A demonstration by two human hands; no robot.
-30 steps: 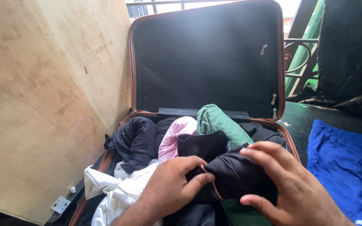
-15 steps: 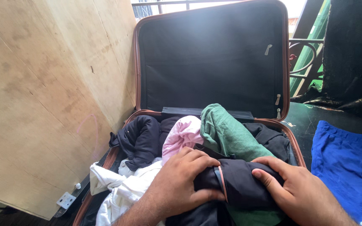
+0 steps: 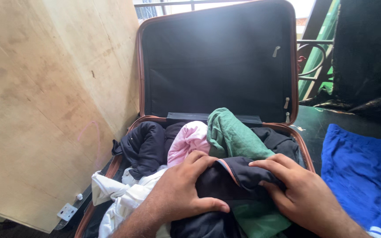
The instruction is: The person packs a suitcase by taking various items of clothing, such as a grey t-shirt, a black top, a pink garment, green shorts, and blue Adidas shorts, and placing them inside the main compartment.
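An open suitcase with a brown rim and black lining is stuffed with clothes. My left hand and my right hand both press down on a dark navy garment with an orange-trimmed edge at the front of the pile. Behind it lie a green cloth, a pink cloth and a dark jacket. A white garment spills over the left front edge. More green fabric shows under the navy piece.
The raised suitcase lid stands upright behind the clothes. A plywood panel leans close on the left. A blue cloth lies on the dark surface to the right, with a green railing and a black textured object behind.
Both hands slid forward and closed together over the navy garment, pushing it down into the pile. The view shifted slightly closer to the suitcase.
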